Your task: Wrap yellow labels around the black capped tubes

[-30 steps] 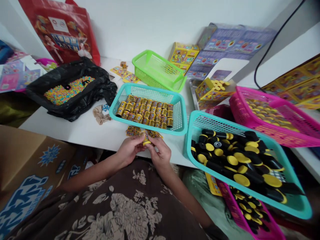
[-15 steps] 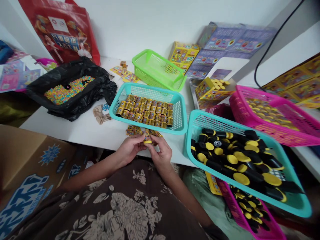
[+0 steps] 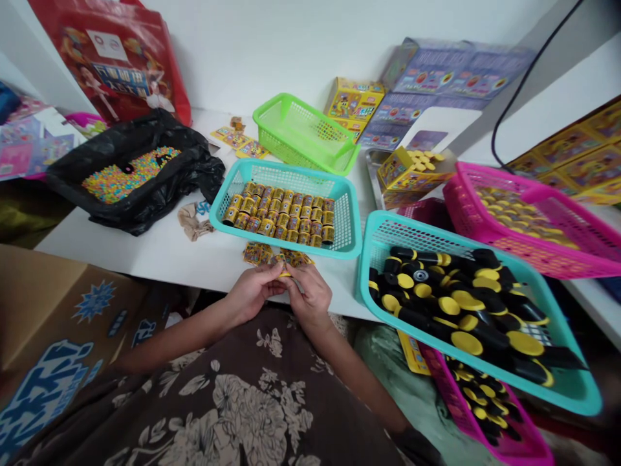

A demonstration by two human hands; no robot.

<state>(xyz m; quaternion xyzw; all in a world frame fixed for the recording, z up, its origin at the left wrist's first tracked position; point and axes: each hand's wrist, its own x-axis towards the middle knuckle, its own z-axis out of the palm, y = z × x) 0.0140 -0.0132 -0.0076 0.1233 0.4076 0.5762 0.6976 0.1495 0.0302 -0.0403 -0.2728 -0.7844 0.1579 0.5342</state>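
- Canister (image 3: 285, 274): small, between the fingertips of both hands, above the table's front edge; a yellow part shows, the rest is mostly covered by fingers.
- Left hand (image 3: 252, 289): thumb and fingers pinched on the canister.
- Right hand (image 3: 309, 294): pinched on it from the other side, so the two hands nearly meet.
- Labels (image 3: 257, 253): printed pieces, lying on the white table (image 3: 204, 268) just beyond the hands.
- Teal basket (image 3: 347, 249): behind the labels, holding rows of wrapped cans (image 3: 274, 205).
- Large teal basket (image 3: 577, 404): close by on the right, with a jumble of black tubes (image 3: 490, 301) with yellow ends.
- Green basket (image 3: 286, 149): behind the teal basket.
- Black bag (image 3: 160, 197): at the left, open around multicoloured beads (image 3: 129, 178); a red bag (image 3: 165, 58) stands behind it.
- Beige cloth (image 3: 191, 226): between the black bag and the teal basket.
- Yellow box (image 3: 398, 171): open, with yellow pieces on top, beside a pink basket (image 3: 466, 207).
- Purple boxes (image 3: 431, 71): stacked against the wall.
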